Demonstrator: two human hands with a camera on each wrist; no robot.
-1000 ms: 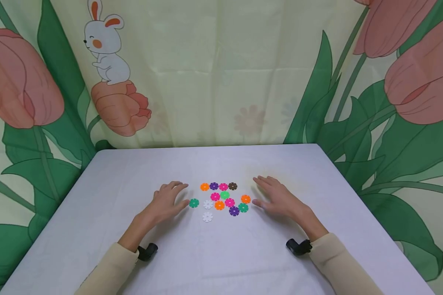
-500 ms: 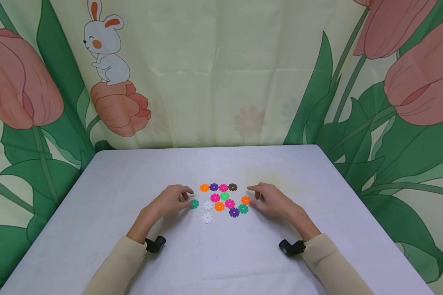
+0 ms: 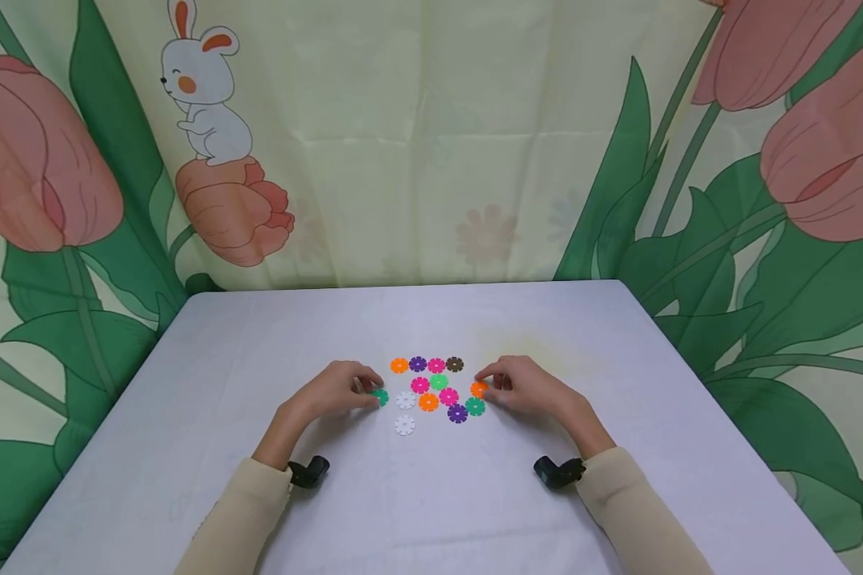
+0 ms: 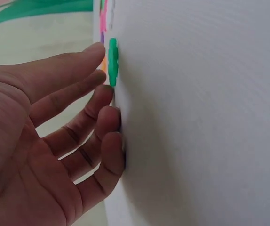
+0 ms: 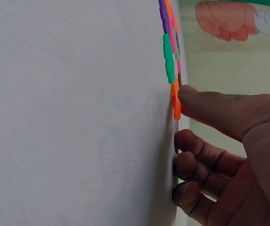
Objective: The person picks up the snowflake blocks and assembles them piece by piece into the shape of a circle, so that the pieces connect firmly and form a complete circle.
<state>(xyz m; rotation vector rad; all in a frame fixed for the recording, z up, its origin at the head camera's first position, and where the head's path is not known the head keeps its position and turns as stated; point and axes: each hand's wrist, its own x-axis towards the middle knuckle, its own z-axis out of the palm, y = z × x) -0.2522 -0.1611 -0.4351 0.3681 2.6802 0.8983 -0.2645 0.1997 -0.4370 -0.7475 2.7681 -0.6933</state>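
Several notched plastic snowflake discs lie flat on the white table in the head view. At the cluster's left edge my left hand bends over a green snowflake disc, thumb and index fingertips close at its edge. The left wrist view shows this green disc just beyond the thumb tip. On the right, my right hand pinches an orange snowflake disc between thumb and index finger while it lies on the table. In the right wrist view the thumb meets this orange disc; the index finger is mostly hidden.
Between the hands lie purple, pink, white, and brown discs. A second green disc lies right beside the orange one. The white-covered table ends at a printed curtain.
Both hands have come inward toward the discs and their fingers have curled. The left fingertips now reach the green disc, and the right thumb and index finger close around the orange one.
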